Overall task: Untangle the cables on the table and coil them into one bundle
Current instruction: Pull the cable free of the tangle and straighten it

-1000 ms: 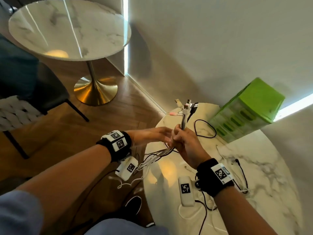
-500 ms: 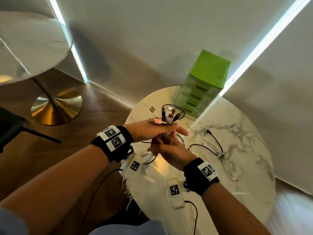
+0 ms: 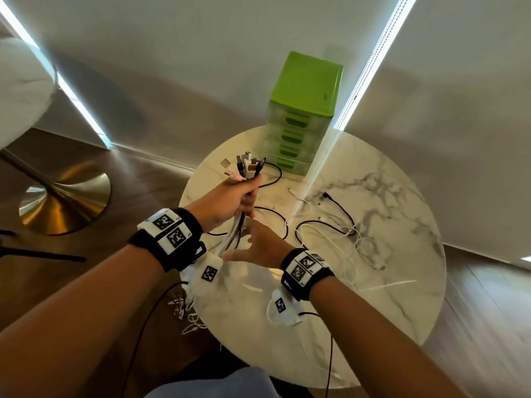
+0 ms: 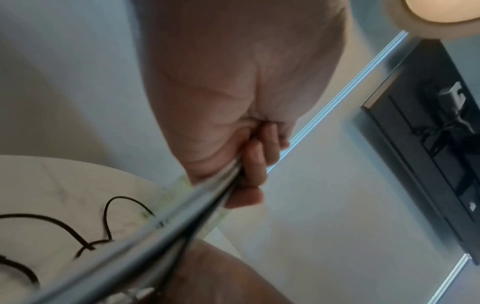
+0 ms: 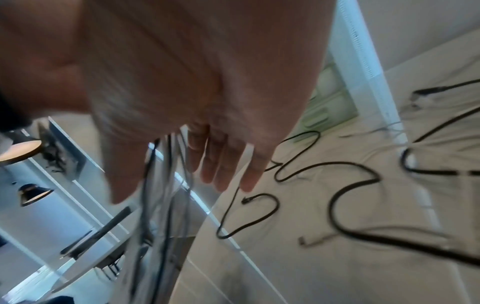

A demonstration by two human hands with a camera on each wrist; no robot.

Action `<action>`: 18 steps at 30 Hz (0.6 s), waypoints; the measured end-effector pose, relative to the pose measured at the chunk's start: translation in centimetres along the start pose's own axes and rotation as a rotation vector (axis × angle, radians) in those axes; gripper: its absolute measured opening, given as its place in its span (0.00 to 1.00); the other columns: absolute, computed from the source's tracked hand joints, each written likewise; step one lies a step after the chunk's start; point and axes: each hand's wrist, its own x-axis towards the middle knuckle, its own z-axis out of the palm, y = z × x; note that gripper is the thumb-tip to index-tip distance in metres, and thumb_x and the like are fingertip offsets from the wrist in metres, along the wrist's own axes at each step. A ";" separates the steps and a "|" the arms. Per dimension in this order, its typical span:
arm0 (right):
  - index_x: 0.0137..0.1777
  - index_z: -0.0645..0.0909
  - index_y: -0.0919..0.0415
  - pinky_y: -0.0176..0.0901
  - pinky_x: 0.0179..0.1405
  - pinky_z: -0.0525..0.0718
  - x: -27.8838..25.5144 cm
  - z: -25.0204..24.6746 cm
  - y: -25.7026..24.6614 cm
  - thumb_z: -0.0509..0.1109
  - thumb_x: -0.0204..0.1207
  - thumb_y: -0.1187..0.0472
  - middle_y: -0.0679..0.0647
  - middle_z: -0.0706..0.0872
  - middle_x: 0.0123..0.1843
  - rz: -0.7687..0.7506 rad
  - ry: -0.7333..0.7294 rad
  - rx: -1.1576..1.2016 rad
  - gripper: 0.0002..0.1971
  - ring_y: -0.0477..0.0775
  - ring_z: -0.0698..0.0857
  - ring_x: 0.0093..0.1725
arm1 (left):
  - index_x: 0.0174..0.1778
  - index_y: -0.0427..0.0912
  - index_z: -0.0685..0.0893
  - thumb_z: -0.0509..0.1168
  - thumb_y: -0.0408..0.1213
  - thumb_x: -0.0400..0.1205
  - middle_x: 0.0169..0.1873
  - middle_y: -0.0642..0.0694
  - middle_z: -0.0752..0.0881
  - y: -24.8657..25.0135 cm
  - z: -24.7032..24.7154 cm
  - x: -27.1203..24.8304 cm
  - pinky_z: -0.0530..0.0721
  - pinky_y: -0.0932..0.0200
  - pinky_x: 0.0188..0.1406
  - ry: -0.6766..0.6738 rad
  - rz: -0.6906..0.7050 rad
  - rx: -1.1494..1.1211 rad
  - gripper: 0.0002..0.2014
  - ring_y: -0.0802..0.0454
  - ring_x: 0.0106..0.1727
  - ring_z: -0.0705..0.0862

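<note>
My left hand [image 3: 240,196] grips a bunch of black and white cables [image 3: 236,231] above the left part of the round marble table [image 3: 388,297]. Their plug ends [image 3: 249,165] fan out above my fist. In the left wrist view my fingers [image 4: 255,162] are curled round the cable bunch [image 4: 166,224]. My right hand [image 3: 254,245] is just below, fingers straight and spread, with the strands running past the palm. The right wrist view shows those straight fingers [image 5: 223,164] beside the hanging strands [image 5: 166,195]. Loose black cables [image 3: 321,225] and white cables [image 3: 362,248] trail across the tabletop.
A green drawer unit [image 3: 301,116] stands at the table's far edge against the wall. A small loose plug [image 3: 225,162] lies near the left rim. Cable ends [image 3: 186,311] hang off the table's near left side. A second marble table with a gold base [image 3: 63,196] stands left.
My right hand has let go of the cable bunch, dropped below the left hand and spread its fingers. The left hand has kept its grip on the bunch. My head has turned right.
</note>
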 end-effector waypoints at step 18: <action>0.66 0.85 0.62 0.50 0.67 0.80 -0.8 -16.6 17.5 0.63 0.84 0.64 0.62 0.88 0.64 0.363 0.399 -0.252 0.15 0.65 0.85 0.64 | 0.34 0.48 0.66 0.57 0.45 0.93 0.29 0.47 0.62 -2.9 9.3 5.8 0.71 0.57 0.35 -0.018 -0.120 0.216 0.20 0.50 0.31 0.60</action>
